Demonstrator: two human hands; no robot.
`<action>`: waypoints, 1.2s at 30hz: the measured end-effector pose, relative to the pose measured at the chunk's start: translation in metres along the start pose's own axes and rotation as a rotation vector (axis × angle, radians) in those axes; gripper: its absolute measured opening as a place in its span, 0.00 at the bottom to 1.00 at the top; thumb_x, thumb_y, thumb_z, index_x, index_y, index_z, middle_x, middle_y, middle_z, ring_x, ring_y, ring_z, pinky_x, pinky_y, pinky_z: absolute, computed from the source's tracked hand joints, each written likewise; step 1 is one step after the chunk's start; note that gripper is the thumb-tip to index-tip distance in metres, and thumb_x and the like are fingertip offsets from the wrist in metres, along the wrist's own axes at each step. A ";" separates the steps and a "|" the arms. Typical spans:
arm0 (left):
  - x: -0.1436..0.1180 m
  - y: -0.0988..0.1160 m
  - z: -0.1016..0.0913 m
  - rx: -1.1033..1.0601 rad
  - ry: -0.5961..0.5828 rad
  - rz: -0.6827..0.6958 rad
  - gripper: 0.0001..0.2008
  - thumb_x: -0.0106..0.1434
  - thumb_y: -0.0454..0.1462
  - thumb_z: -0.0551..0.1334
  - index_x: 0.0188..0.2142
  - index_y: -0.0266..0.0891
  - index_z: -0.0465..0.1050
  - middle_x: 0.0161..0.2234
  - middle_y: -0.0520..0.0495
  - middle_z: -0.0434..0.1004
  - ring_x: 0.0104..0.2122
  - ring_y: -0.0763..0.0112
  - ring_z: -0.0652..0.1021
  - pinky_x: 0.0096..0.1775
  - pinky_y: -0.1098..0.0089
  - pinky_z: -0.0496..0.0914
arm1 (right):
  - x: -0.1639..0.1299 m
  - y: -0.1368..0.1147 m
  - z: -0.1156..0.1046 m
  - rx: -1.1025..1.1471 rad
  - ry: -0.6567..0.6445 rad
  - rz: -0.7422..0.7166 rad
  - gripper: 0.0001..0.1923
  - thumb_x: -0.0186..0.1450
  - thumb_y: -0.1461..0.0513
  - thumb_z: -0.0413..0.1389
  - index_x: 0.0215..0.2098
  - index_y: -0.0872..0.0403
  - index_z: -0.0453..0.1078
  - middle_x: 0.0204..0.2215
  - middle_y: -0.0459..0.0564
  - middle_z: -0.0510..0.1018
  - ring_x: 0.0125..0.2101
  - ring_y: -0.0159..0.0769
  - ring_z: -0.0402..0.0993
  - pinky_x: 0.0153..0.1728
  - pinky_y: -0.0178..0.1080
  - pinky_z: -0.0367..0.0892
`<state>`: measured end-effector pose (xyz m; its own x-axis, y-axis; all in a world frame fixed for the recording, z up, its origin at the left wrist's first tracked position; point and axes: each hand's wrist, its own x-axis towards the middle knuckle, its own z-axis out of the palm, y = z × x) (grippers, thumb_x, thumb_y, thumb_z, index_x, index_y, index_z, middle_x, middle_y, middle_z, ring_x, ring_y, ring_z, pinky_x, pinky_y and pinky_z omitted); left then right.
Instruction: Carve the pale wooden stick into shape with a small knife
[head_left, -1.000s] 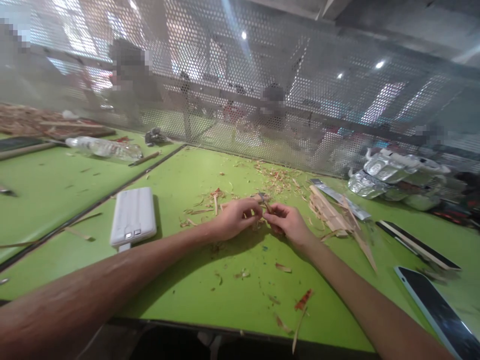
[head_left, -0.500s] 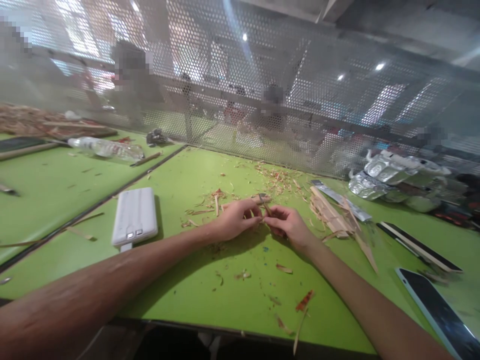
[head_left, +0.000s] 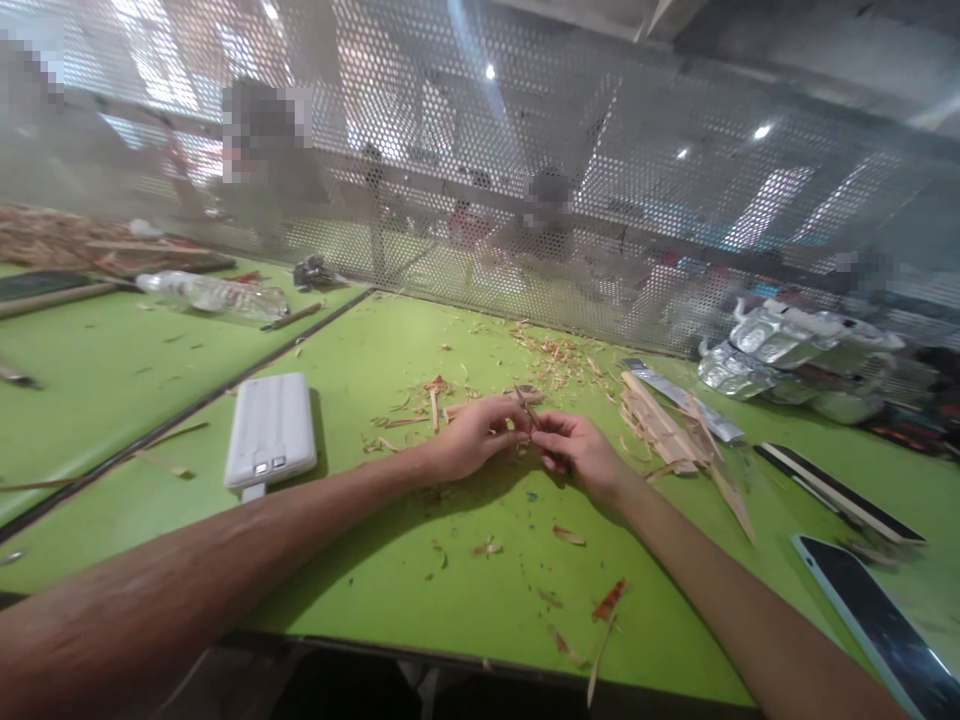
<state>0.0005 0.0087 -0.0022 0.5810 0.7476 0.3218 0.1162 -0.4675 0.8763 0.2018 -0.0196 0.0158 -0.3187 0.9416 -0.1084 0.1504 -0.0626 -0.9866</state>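
Observation:
At the middle of the green table, my left hand (head_left: 480,435) and my right hand (head_left: 577,452) meet fingertip to fingertip. My right hand is closed round a small knife (head_left: 528,406), its thin dark blade pointing up and away to the left. My left thumb and fingers are pinched together beside it; whatever small piece lies between them is hidden by the fingers. Just beyond the hands lies a light strip of wood (head_left: 455,411), with curled wood shavings (head_left: 433,385) around it.
A white power bank (head_left: 270,430) lies left on the green table (head_left: 360,580). Wooden pieces (head_left: 660,425), a ruler (head_left: 682,398), a phone (head_left: 874,625) and foil-like packs (head_left: 787,350) are at right. A plastic bottle (head_left: 214,294) lies far left. A perforated screen (head_left: 465,180) stands behind.
The knife blade has turned slightly and tilts more to the left between my hands. My right fingers have shifted a little; the rest stays put.

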 end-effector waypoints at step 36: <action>0.001 -0.007 -0.002 -0.259 -0.073 -0.181 0.07 0.63 0.38 0.67 0.36 0.36 0.73 0.27 0.53 0.76 0.23 0.77 0.75 0.26 0.75 0.68 | 0.006 0.009 -0.001 0.034 0.042 -0.022 0.15 0.56 0.57 0.70 0.33 0.53 0.70 0.21 0.38 0.67 0.17 0.23 0.58 0.16 0.31 0.48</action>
<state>-0.0012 0.0137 -0.0074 0.6267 0.7676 0.1341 0.0192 -0.1873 0.9821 0.2017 -0.0139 0.0063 -0.2823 0.9558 -0.0825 0.1114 -0.0528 -0.9924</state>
